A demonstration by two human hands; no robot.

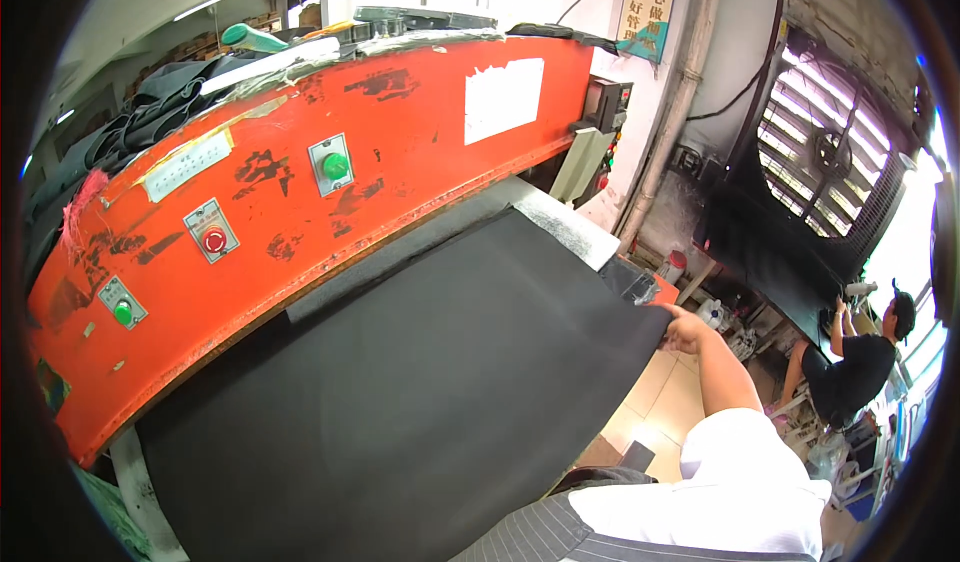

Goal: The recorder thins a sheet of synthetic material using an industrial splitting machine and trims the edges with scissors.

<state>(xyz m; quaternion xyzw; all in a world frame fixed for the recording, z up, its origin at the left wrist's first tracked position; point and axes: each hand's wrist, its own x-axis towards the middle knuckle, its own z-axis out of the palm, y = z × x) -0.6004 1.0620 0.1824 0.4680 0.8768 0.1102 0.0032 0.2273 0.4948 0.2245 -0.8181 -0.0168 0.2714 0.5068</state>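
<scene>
A large black sheet (400,362) lies spread over the bed of a red press machine, its far edge passing under the machine's beam. My right hand (685,330) grips the sheet's right edge, fingers closed on it, and the material lifts and bends slightly there. My right arm reaches out from a white sleeve. Nowhere in the picture does my left hand show. Part of a pale grey machine bed (565,227) is visible beyond the sheet's far right corner.
The red beam (400,122) spans the far side, carrying green buttons (336,166) and a red stop button (214,241). Dark material (160,102) is heaped behind it. A control box (605,107) hangs at its right end. A person in black (850,377) works at the far right near a large fan.
</scene>
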